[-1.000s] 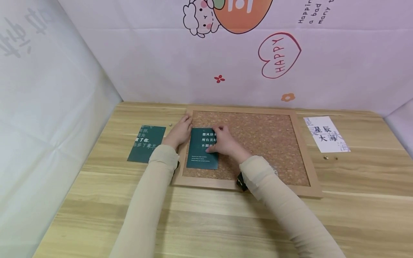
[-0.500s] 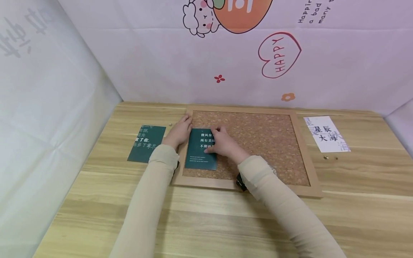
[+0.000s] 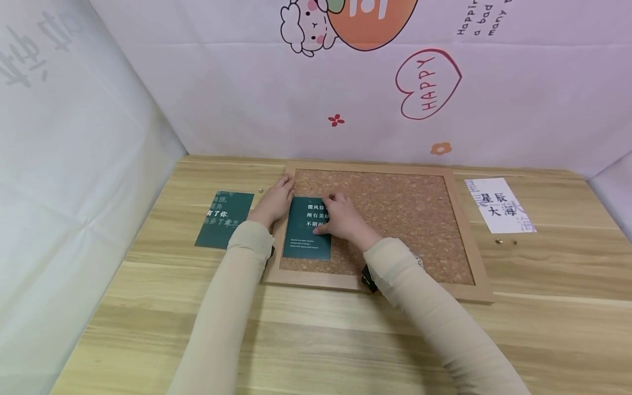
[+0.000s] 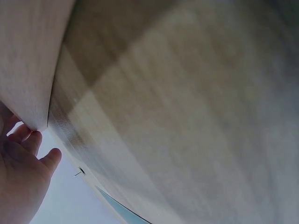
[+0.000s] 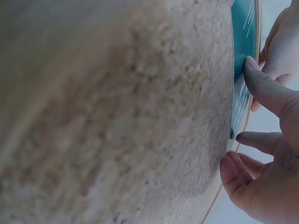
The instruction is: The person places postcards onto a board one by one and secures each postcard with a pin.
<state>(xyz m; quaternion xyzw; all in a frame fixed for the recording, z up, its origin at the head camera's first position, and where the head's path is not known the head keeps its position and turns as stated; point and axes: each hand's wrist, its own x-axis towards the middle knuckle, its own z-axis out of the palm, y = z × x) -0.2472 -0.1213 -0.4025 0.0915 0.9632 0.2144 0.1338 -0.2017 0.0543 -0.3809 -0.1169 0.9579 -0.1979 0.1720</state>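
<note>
A dark green card with white lettering lies upright on the left part of a wood-framed corkboard, close to the left frame strip. My right hand touches this card: the thumb presses on its face, and the other fingers lie by its upper right corner, some of them curled. In the head view that hand covers part of the lettering. My left hand rests against the frame's left edge. Its fingertips touch the frame in the left wrist view, with the thumb apart from it.
Left of the board lies a second green card, partly behind the left wrist, with a small thumbtack above it. A white card lies to the right, and small thumbtacks sit below it. Behind the table hangs a printed cloth.
My right hand has slid the green card slightly left and a little down toward the frame's left strip; it has barely moved in the last half second. The left hand stays in place.
</note>
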